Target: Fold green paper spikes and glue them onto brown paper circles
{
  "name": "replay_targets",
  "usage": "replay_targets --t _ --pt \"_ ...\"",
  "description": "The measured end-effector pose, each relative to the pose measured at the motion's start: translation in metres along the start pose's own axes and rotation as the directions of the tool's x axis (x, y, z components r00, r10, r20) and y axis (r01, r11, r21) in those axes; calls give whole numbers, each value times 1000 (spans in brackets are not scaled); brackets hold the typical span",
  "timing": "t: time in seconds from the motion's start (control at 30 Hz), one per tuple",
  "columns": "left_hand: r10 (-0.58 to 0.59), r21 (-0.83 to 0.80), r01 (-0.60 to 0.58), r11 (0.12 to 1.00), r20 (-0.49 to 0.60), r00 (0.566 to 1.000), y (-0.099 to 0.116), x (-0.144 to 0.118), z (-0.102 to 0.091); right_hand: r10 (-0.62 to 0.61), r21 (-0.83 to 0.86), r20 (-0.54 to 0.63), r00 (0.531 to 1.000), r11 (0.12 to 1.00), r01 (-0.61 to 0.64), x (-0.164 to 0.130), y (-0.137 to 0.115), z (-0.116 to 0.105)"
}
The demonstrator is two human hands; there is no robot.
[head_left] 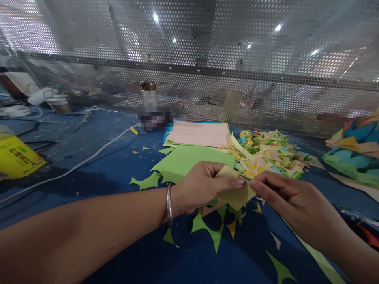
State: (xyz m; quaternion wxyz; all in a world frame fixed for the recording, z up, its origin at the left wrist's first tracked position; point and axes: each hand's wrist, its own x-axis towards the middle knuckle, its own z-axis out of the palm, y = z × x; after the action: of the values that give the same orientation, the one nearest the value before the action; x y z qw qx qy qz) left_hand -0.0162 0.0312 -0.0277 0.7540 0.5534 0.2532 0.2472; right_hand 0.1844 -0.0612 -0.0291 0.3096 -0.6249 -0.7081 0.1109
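Head view: we are pinching yellow paper piece [233,191] between left hand [201,187] and right hand [284,195], above blue table [89,165]. Paper seeming thin, floppy, tear-prone; gripping edges looks safest.

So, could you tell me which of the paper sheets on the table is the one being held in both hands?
The small yellow sheet, pinched between the left hand and right hand. The green sheet and pink sheet lie flat behind, untouched.
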Motion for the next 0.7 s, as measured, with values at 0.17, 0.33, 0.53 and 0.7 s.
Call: replay_targets --t 0.17,0.33,0.53,0.7 --pt "-5 -21 6 1000 39 999 0 1 -2 24 -5 -5 1000 1000 -24 -2 -2 2" --pt "-46 -4 47 999 74 996 -2 1 -6 70 47 -53 996 997 -68 -5 -6 6" --pt "9 -35 -7 999 53 999 -4 2 -7 34 51 -20 999 998 -33 -2 -5 2" --pt "24 -33 -23 999 50 998 -7 4 -8 40 73 -40 998 997 -37 -2 -7 2"
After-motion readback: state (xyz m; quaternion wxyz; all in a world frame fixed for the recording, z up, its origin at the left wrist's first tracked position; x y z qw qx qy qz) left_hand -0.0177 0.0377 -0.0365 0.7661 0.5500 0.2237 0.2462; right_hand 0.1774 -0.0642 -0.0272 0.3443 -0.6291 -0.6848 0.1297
